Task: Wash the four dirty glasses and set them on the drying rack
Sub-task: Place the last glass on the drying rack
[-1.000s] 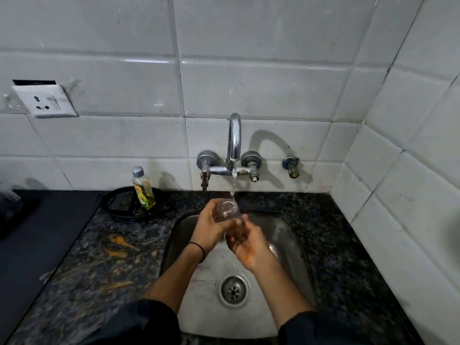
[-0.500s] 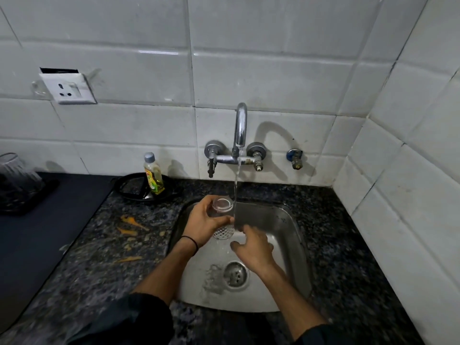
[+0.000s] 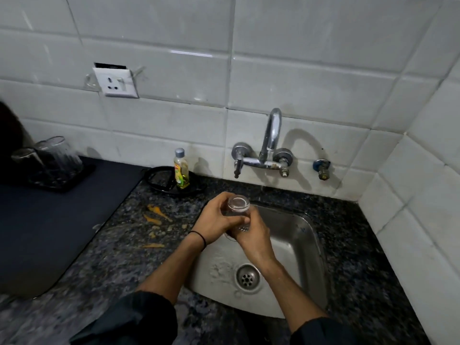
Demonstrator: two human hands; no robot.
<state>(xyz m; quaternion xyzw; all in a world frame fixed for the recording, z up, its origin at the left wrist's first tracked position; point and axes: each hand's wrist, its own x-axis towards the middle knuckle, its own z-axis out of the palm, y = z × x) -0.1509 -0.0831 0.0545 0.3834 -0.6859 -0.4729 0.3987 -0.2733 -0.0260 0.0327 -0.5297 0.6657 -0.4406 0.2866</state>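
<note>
DESK: What is happening here?

PHOTOGRAPHER: A person is holding one glass (image 3: pixel 238 207) over the back-left corner of the sink (image 3: pixel 298 235), near the table's (image 3: pixel 119 260) back edge. The left hand (image 3: pixel 211 219) is wrapping the upper part and the right hand (image 3: pixel 252 235) the lower. Each grip is clamped on the glass.

DESK: What is changing from a second ago?

PHOTOGRAPHER: Then the glass was sitting under a running stream from the tap (image 3: pixel 271 135), and half a second ago the right hand was hanging loose below it. Now no stream is showing, the glass is sitting left of the spout, and both hands are closing round it. I am reading that as the rinse ending and the carry to the drying rack (image 3: pixel 62 186) coming next. That is my judgement only.

DESK: Counts?

PHOTOGRAPHER: Three glasses are showing: the one in the hands, plus two rack glasses (image 3: pixel 59 156) standing toward the table's back-left corner. The fourth is not showing, so I cannot say whether it is washed. There are also one soap bottle (image 3: pixel 181 170), one black ring (image 3: pixel 159 181) under it, one wall socket (image 3: pixel 115 83), one drain (image 3: pixel 247 277), and several orange smears (image 3: pixel 155 216) lying on the table between rack and sink.
</note>
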